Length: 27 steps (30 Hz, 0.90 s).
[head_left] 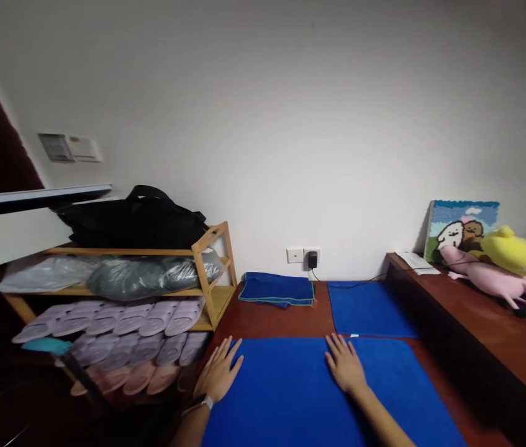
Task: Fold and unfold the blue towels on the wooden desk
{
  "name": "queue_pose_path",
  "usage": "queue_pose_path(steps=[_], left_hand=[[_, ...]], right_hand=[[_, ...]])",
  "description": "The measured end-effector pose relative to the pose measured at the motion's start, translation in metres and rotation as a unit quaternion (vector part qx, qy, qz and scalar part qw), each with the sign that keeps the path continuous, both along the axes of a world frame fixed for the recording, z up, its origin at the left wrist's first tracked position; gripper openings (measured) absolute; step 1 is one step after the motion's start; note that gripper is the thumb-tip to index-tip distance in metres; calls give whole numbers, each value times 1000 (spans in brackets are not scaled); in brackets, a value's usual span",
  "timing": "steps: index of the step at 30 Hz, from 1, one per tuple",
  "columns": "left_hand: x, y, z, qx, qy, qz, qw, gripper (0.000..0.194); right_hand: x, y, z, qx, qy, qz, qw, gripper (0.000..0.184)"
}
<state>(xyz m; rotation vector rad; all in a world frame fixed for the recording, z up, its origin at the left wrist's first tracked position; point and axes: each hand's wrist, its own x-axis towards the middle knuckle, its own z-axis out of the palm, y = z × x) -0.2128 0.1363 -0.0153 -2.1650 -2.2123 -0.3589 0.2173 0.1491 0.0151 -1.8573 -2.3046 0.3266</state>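
A large blue cloth [285,391] lies spread flat on the reddish-brown wooden table [263,320]. My left hand [218,374] rests at the cloth's far left corner, fingers stretched out, with a watch on the wrist. On the far edge of the same cloth lies my right hand [345,363], palm down and fingers apart. Neither hand grips anything. Beyond them are a folded blue cloth [276,288] with light-coloured edging and a second flat blue cloth [372,307] at the back right.
On the left stands a wooden rack [200,273] holding a black bag [136,223], wrapped bundles and several slippers [123,320]. A charger [312,259] is plugged into the wall, its cable trailing right. The raised ledge at right bears plush toys [490,279] and a picture [461,226].
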Motion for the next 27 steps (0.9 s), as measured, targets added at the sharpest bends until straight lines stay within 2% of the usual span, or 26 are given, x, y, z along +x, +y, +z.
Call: queue_pose_path(steps=[3,5,7,9,12,16,22,27], left_hand=[[-2,3,-1,2,-5,-2,1000,63],[-3,4,-2,7,-5,-2,1000,63],[-4,5,-3,12,-1,1,1000,63],[-5,6,-3,10,8,5,1000,63],[-5,7,-3,2,17,11,1000,64],[-3,7,0,0,10,9,1000,63],[4,2,7,-13,5,12,1000,64],[7,0,8,-9,0,10,1000,63]], right_hand=[[88,-7,-14,6,-30,-49,998,66],[134,-10,-24,4,-52,-87,995,68],[167,-8,-31,0,-70,-129,989,68],[188,-1,-37,-4,-77,-162,984,69],[202,9,-44,-3,-73,-182,980,71],[203,13,-48,-9,-77,-187,979,72],[201,17,-38,-45,-101,-194,975,69],[197,17,-28,-59,-122,-188,973,68]])
